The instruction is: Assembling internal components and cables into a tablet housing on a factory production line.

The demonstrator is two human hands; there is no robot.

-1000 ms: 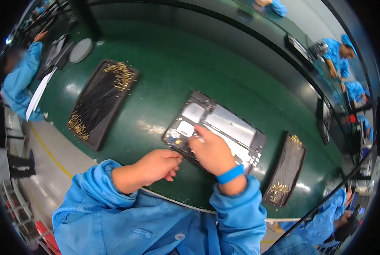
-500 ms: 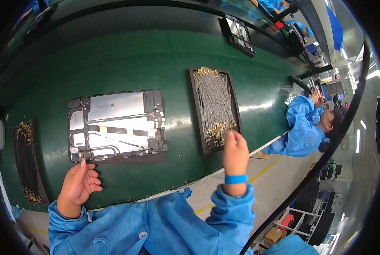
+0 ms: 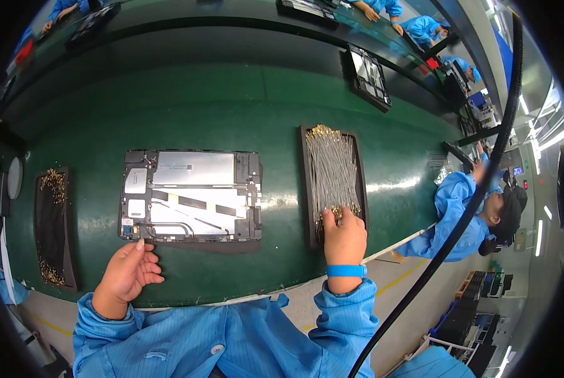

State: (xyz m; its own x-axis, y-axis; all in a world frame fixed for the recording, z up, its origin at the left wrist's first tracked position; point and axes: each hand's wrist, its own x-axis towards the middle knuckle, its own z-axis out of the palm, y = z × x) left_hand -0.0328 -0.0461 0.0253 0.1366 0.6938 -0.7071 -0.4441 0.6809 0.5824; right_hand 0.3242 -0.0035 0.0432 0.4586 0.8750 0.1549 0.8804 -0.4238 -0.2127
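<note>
An opened tablet [image 3: 194, 169], its silver battery and inner parts exposed, lies on the green bench. The thumb and forefinger of my left hand [image 3: 131, 272] pinch its near-left edge, and the other fingers curl loosely. To the right stands a black tray [image 3: 305, 189] full of thin grey cables [image 3: 332, 167] with gold-coloured connector ends. My right hand [image 3: 345, 244], with a blue wristband, reaches over the tray's near end. Its thumb and forefinger are apart and touch the connector ends; the remaining fingers are partly hidden.
At the far left stands a second dark tray [image 3: 55, 227], gold-coloured ends at both its ends. Another opened device [image 3: 369, 75] sits in a black frame at the back right. A co-worker in blue [image 3: 465, 217] sits farther right. A black cord [image 3: 446, 246] crosses the view's right side.
My right hand has gone from a closed pinch beside the tray's near edge to parted fingers on the connector ends. The left hand keeps its place at the tablet's edge. The view has shifted.
</note>
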